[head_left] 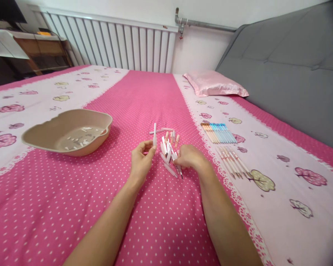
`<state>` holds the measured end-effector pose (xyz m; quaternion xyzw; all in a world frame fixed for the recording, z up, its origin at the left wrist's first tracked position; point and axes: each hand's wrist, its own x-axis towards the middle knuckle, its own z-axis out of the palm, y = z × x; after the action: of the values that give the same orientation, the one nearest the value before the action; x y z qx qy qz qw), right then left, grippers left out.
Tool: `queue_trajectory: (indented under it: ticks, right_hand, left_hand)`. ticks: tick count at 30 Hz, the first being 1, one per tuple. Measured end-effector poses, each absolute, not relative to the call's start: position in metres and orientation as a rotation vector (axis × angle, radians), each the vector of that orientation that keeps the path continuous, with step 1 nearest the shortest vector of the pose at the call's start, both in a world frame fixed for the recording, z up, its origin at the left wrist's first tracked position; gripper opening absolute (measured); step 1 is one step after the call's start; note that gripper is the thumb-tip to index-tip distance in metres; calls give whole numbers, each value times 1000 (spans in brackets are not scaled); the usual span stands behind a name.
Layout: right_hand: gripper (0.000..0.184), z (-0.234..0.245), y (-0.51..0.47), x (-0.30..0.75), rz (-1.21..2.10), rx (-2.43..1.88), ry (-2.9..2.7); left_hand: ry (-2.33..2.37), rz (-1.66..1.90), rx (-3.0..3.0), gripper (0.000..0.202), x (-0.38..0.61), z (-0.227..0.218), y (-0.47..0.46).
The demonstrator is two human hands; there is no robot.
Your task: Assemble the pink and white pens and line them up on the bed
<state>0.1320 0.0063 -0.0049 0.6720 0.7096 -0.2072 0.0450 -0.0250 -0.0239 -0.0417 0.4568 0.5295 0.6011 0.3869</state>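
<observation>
My left hand [142,157] pinches a pale, translucent pen barrel [154,135] between thumb and fingers, holding it upright. To its right, a loose pile of pen parts [168,149] lies on the pink bedspread: whitish barrels, white refills with dark tips and several peach-coloured pieces. My right hand [189,157] reaches into the right side of this pile with its fingers curled together. What they grip is mostly hidden. A dark-tipped refill [180,171] shows just below those fingers. Right of my right hand, a row of pale pens [233,162] lies side by side.
A beige basin [63,129] with small white pieces in it stands at the left. Orange and blue pens [218,133] lie in a neat row at the right. Farther back are a pink pillow [215,84], a grey headboard [288,62] and a white radiator [113,42].
</observation>
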Motion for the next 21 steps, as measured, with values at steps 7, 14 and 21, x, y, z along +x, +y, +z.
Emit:
queue_trajectory:
  ticks: [7, 14, 21]
  right_hand:
    - [17, 0, 5, 134, -615, 2054, 2168]
    - [19, 5, 4, 141, -551, 2162, 2185]
    - [19, 0, 7, 142, -481, 2222, 2081]
  left_hand:
    - [1364, 1523, 1162, 25, -26, -41, -24]
    - [1363, 1515, 1165, 25, -25, -40, -25]
    - [1378, 1487, 1193, 25, -26, -39, -26]
